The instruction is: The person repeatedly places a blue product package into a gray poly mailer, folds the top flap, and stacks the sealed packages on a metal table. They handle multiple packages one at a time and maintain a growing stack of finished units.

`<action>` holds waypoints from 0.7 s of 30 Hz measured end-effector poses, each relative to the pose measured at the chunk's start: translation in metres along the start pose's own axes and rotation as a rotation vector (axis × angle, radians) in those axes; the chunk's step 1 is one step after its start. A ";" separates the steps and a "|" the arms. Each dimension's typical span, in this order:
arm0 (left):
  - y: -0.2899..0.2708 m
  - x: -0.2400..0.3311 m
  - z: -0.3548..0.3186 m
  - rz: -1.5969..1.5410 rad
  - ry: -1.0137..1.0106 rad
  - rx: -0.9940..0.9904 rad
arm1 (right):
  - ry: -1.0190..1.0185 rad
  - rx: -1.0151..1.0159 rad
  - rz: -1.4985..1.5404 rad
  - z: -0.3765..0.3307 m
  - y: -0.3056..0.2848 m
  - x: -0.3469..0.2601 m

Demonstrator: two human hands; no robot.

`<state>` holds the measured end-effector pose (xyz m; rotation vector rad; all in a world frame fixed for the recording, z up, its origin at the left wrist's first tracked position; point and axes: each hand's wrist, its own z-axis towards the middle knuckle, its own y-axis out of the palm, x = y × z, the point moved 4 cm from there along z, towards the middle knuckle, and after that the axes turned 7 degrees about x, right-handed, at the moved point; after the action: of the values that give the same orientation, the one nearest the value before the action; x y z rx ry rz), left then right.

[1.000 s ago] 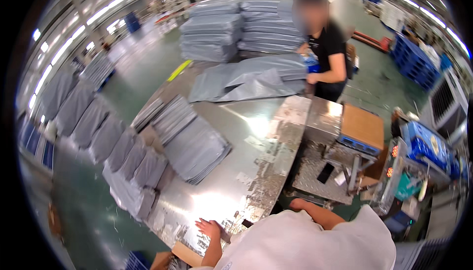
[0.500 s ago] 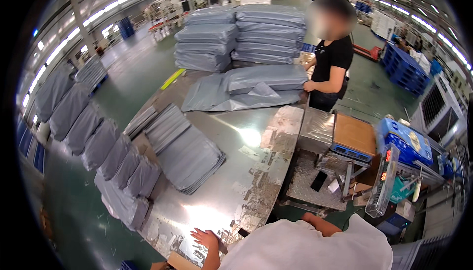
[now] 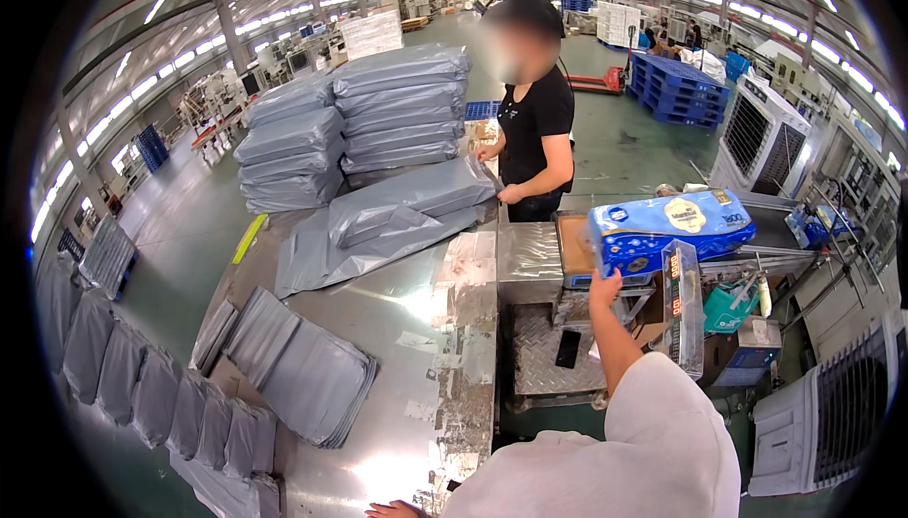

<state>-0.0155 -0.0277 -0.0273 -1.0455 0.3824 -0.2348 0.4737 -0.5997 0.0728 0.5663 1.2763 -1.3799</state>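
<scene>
The left hand [image 3: 392,509] lies flat on the metal desk [image 3: 378,329] at the lower edge, fingers spread; the right arm stretches up, right hand [image 3: 605,288] with fingers clamped under the blue package [image 3: 667,231] over the scale platform [image 3: 549,253].

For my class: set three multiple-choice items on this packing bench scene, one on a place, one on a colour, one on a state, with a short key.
1. Where is the right hand? A on the blue package's near end B on the phone C on the floor fan
2. What colour are the flat mailer bags on the metal table? A red B grey C yellow
3. How is the left hand? A raised overhead B at the table's near edge C holding the package

Key: A, fingers meet the package; B, all grey; B, low at the picture's bottom edge.
</scene>
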 end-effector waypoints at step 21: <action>0.039 -0.010 0.010 -0.353 -0.169 -0.482 | -0.376 -0.556 -0.314 -0.098 0.167 -0.110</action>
<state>-0.0207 0.0026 -0.0550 -1.5974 0.0963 -0.3772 0.6234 -0.4347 0.0792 -0.2734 1.3890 -1.2264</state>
